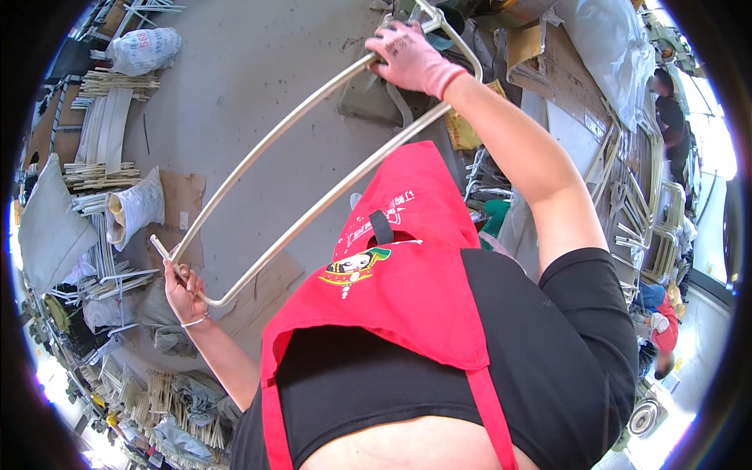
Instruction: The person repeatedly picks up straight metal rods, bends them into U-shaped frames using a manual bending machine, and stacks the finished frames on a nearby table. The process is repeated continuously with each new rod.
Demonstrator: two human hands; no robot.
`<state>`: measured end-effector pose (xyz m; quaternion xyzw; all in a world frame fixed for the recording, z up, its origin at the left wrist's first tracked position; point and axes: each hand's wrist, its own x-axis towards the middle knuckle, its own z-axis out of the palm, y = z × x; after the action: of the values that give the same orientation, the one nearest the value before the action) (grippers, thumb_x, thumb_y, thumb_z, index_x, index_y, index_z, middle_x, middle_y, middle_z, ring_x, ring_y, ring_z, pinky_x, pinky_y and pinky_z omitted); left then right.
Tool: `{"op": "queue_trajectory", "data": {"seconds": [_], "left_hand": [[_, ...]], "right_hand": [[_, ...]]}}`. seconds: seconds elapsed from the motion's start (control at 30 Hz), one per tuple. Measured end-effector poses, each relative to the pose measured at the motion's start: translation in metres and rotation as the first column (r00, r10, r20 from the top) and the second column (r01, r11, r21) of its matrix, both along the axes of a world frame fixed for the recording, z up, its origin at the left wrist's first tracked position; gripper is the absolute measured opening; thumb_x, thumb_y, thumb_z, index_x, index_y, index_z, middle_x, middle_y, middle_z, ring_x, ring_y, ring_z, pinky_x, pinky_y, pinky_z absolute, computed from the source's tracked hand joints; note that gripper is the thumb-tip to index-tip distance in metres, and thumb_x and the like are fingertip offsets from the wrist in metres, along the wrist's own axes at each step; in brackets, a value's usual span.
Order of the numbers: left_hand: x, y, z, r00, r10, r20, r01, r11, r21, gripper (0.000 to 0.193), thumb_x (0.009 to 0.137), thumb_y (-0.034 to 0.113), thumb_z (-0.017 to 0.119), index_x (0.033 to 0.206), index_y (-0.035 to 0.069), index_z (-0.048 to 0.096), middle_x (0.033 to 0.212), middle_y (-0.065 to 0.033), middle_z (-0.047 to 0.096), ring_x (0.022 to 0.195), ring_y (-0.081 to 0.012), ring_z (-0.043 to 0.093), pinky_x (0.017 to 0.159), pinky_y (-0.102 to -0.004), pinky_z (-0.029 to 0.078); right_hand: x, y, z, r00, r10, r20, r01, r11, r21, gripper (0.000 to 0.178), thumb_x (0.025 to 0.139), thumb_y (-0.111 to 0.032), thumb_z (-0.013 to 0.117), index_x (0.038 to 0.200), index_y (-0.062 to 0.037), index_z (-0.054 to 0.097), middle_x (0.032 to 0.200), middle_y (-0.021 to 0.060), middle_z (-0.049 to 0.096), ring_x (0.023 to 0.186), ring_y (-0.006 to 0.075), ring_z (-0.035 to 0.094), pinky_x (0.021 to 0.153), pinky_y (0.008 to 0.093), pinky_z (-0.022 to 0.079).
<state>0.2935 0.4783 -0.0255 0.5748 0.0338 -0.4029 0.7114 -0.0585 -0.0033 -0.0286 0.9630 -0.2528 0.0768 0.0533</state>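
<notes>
Cream tubular metal frame, long narrow loop [313, 214], held up two-handed, approx. 8 to 1 o'clock.

Bare L hand [184, 290], betw. 8 & 9 o'clock: fingers curled round near end. Pink-gloved R hand [413, 61], just past 12: fingers closed over tubing by far end. Grey floor [235, 74] behind, toward 11; red cloth apron [415, 290] at ctr. Est.: light for its length, stiff, smooth finish poss. slippery to bare skin; best gripped at both ends vs. swing.
</notes>
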Motion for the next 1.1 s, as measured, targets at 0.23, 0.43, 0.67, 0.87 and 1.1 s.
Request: {"op": "queue_trajectory", "data": {"seconds": [0.23, 0.43, 0.67, 0.87, 1.1], "left_hand": [[-0.041, 0.004, -0.034, 0.992, -0.055, 0.112, 0.022, 0.960, 0.278, 0.027, 0.100, 0.039, 0.055, 0.089, 0.014, 0.055, 0.065, 0.0023, 0.054, 0.043, -0.0049, 0.041, 0.037, -0.0224, 0.030], [-0.111, -0.098, -0.087, 0.892, -0.453, 0.010, 0.413, 0.822, 0.393, 0.030, 0.100, 0.039, 0.055, 0.098, 0.010, 0.062, 0.066, 0.0015, 0.053, 0.044, -0.0052, 0.040, 0.038, -0.0216, 0.029], [-0.349, -0.243, -0.033, 0.510, -0.844, 0.166, 0.808, 0.537, 0.243, 0.040, 0.098, 0.041, 0.057, 0.117, 0.007, 0.062, 0.090, -0.0024, 0.059, 0.076, -0.0118, 0.056, 0.068, -0.0259, 0.047], [-0.509, -0.321, -0.055, 0.092, -0.986, 0.140, 0.976, 0.117, 0.183, 0.034, 0.100, 0.035, 0.055, 0.120, 0.008, 0.062, 0.102, -0.0031, 0.063, 0.089, -0.0148, 0.060, 0.082, -0.0304, 0.049], [-0.659, -0.289, -0.050, -0.178, -0.966, 0.187, 0.966, -0.135, 0.222, 0.028, 0.101, 0.030, 0.053, 0.115, 0.006, 0.062, 0.091, -0.0036, 0.066, 0.076, -0.0137, 0.064, 0.072, -0.0282, 0.052]], "right_hand": [[-0.112, 0.070, -0.027, 0.993, -0.017, -0.115, 0.032, 0.991, 0.127, 0.035, 0.090, -0.046, 0.059, 0.101, -0.0123, 0.063, 0.101, 0.0087, 0.064, 0.103, 0.0254, 0.061, 0.085, 0.0406, 0.046], [-0.313, 0.127, -0.028, 0.955, -0.277, -0.102, 0.288, 0.951, 0.113, 0.034, 0.087, -0.048, 0.060, 0.097, -0.0158, 0.062, 0.093, 0.0055, 0.060, 0.094, 0.0229, 0.062, 0.078, 0.0372, 0.048], [-0.583, 0.376, 0.032, 0.473, -0.876, -0.091, 0.880, 0.466, 0.088, 0.033, 0.085, -0.047, 0.064, 0.095, -0.0164, 0.063, 0.082, 0.0047, 0.063, 0.083, 0.0248, 0.066, 0.071, 0.0389, 0.051], [-0.686, 0.602, 0.016, -0.509, -0.859, 0.061, 0.861, -0.505, 0.066, 0.043, 0.089, -0.053, 0.058, 0.103, -0.0126, 0.065, 0.091, 0.0103, 0.070, 0.089, 0.0295, 0.068, 0.077, 0.0397, 0.052], [-0.721, 0.805, 0.033, -0.935, -0.066, 0.348, 0.226, -0.867, 0.443, 0.052, 0.091, -0.052, 0.056, 0.113, -0.0061, 0.065, 0.101, 0.0194, 0.070, 0.098, 0.0370, 0.066, 0.086, 0.0432, 0.051]]}}
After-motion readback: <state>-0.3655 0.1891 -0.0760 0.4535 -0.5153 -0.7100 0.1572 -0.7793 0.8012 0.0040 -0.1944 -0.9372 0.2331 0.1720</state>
